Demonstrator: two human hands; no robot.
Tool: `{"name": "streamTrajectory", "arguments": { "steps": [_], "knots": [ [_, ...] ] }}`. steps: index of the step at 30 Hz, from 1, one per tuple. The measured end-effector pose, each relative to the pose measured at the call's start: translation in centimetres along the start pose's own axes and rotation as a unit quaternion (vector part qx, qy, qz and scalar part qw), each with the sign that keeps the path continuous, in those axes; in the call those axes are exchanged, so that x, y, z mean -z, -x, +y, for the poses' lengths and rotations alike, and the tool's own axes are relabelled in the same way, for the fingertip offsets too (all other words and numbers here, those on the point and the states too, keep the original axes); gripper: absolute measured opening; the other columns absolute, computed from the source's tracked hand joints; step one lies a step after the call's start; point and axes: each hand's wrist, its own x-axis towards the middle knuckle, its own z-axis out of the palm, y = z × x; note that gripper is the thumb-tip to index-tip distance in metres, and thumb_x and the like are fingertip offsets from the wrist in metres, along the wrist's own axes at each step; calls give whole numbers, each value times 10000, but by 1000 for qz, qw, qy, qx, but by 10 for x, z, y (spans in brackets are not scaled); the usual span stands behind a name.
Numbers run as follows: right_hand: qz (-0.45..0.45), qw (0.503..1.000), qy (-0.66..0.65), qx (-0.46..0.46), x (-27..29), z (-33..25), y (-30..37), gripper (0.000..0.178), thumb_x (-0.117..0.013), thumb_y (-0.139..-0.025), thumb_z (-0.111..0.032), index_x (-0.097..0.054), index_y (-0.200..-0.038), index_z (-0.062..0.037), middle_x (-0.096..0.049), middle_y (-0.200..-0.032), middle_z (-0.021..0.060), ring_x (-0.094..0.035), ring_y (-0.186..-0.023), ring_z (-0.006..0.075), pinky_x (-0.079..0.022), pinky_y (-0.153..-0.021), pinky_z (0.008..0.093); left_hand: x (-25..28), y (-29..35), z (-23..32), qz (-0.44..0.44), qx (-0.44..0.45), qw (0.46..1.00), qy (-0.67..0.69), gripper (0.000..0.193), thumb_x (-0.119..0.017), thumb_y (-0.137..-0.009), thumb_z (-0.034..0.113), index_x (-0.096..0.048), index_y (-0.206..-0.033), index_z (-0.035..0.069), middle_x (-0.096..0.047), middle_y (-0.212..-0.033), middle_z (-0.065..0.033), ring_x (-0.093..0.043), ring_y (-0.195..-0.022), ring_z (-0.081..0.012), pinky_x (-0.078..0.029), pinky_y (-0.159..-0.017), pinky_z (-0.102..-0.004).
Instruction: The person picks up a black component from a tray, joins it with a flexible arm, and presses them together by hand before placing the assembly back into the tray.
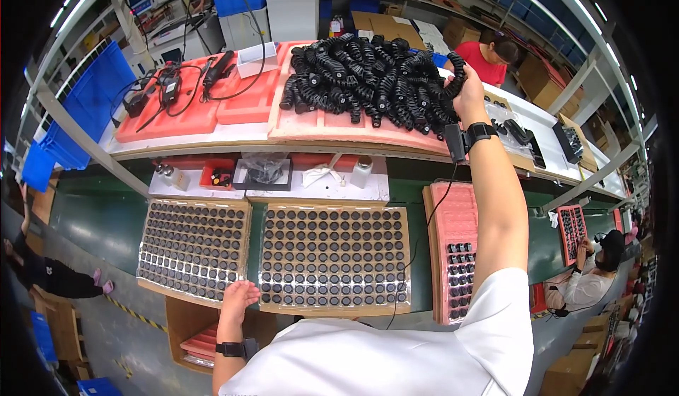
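My right hand (468, 99) is raised to the upper shelf, its fingers wrapped round a black ribbed, curved tube (458, 71). This tube is at the right end of a large pile of similar black ribbed tubes (368, 78), heaped on a pink foam tray (311, 124). My left hand (240, 297) is low, with its fingers stretched out and nothing visible in them. It is by the lower right corner of the left tray of small round black parts (191, 247). A second tray of round black parts (332, 254) lies just to its right.
Power tools with cables (170, 85) lie on pink foam at the shelf's left. Under the shelf stand a white bottle (361, 172) and a black box (262, 173). A pink tray (453, 212) holds black parts on the right. Co-workers sit behind the shelf and far right.
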Motion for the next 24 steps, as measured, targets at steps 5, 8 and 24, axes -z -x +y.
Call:
{"name": "streamTrajectory", "arguments": {
  "steps": [5,8,24],
  "knots": [
    [47,989,-117,-82,-2,3,0,163,-473,-903,-165,-506,-963,-16,-561,-780,67,-525,-623,150,-470,-558,296,-1,-3,-1,-2,3,1000,1,200,-508,-920,211,-557,-914,16,-622,-797,-97,-624,-716,-190,-511,-660,-287],
    [61,984,-133,-102,9,8,-7,155,-478,-909,-164,-488,-939,-12,-544,-757,66,-520,-618,151,-464,-548,299,-4,-6,-1,-8,7,1000,-2,197,-508,-920,207,-557,-915,16,-622,-800,-98,-624,-716,-191,-509,-661,-287],
    [140,947,-220,-188,-25,28,5,220,-405,-967,-233,-361,-1076,-48,-479,-750,60,-476,-526,143,-476,-836,575,-6,-4,-2,-16,10,1000,-8,196,-502,-923,207,-553,-921,18,-625,-818,-101,-627,-734,-193,-505,-677,-287]
  ]
}}
